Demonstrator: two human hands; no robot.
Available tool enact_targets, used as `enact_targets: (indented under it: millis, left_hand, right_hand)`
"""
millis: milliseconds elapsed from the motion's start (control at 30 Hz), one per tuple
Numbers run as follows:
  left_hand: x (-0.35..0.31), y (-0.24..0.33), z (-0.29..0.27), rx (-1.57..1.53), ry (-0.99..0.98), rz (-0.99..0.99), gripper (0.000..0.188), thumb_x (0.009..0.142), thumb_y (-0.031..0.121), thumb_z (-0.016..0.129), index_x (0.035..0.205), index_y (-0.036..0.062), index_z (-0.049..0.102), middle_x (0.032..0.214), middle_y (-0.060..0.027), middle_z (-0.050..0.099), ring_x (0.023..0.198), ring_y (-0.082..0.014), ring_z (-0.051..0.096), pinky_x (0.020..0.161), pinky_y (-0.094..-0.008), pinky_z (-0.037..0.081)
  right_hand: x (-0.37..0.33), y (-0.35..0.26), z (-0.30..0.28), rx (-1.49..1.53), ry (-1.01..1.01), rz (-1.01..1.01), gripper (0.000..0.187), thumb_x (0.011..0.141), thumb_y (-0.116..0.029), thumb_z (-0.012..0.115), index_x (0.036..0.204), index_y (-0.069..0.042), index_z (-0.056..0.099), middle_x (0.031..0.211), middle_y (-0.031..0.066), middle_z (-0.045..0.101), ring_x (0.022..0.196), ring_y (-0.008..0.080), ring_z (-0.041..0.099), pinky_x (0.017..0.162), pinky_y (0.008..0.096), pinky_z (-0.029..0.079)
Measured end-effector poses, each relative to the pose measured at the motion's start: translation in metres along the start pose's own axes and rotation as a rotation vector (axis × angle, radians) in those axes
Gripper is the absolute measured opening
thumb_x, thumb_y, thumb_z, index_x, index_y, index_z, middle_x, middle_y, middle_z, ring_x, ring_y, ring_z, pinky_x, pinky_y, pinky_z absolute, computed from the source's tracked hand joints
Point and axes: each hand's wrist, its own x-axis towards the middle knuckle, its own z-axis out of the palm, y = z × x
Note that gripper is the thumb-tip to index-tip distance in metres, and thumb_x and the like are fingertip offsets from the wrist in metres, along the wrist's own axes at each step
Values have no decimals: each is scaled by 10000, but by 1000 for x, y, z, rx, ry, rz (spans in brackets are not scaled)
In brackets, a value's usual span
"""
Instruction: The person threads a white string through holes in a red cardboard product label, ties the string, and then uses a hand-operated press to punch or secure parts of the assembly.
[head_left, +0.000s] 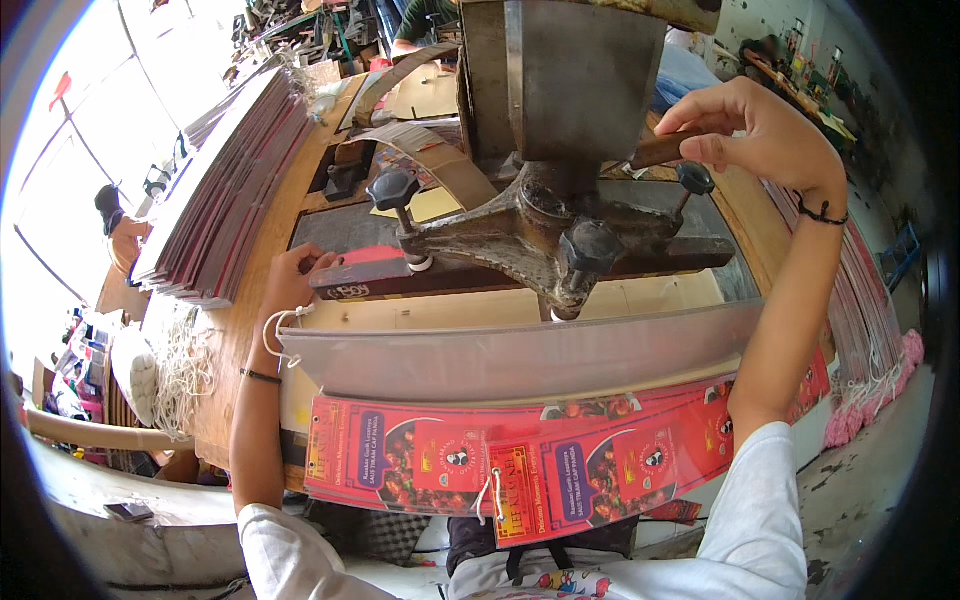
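My right hand (pixel 750 135) is closed round a brown handle (pixel 660 151) at the right side of a metal press (pixel 585 85). Under the press head, a worn metal bracket with black knobs (pixel 392 188) carries a long dark bar (pixel 480 277). At the bar's left end my left hand (pixel 293 278) has its fingers curled; what they grip is hidden. Behind that end shows a bit of red sheet (pixel 372 255). Nearer me lies a stack of greyish see-through plastic strips (pixel 520 345), with a white string loop (pixel 283 335) at its left end. Red printed plastic sheets (pixel 400 452) lie closest.
Long stacks of dark-edged sheets (pixel 225 195) stand on the wooden table (pixel 265 215) at left, with another stack (pixel 850 285) at right. White strings (pixel 185 375) hang at the left edge, pink strings (pixel 875 395) at right. Other people are farther off.
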Motion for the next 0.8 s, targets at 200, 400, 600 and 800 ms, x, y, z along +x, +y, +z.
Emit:
enact_targets:
  millis: [200,400,600,800]
  left_hand:
    - [0,3,-2,98,-4,18,216,897,136,682,778,-39,635,601,-20,577,564,-52,473,489,-257,372]
    - [-1,-2,1,-15,8,-14,204,898,132,683,784,-32,640,592,-3,556,558,-47,459,477,-249,352]
    - [0,-11,0,5,20,7,209,898,136,685,786,-36,640,595,-3,548,560,-47,451,479,-248,349]
    - [0,-12,1,96,43,28,226,891,150,691,781,-40,639,581,-16,541,550,-61,448,481,-264,360]
  right_hand:
    - [0,2,-3,-89,-42,-90,331,911,-251,671,1127,-1,655,871,45,686,734,68,596,644,217,463]
    - [3,9,-1,-69,-42,-140,336,913,-271,667,1128,-12,658,858,30,685,750,61,598,645,209,458]
    - [1,1,0,-123,-37,-83,332,915,-270,663,1130,-17,657,862,26,683,720,63,582,627,209,450]
    - [0,-1,2,-88,-46,-66,319,922,-254,651,1137,-19,653,859,31,676,766,81,596,680,228,471]
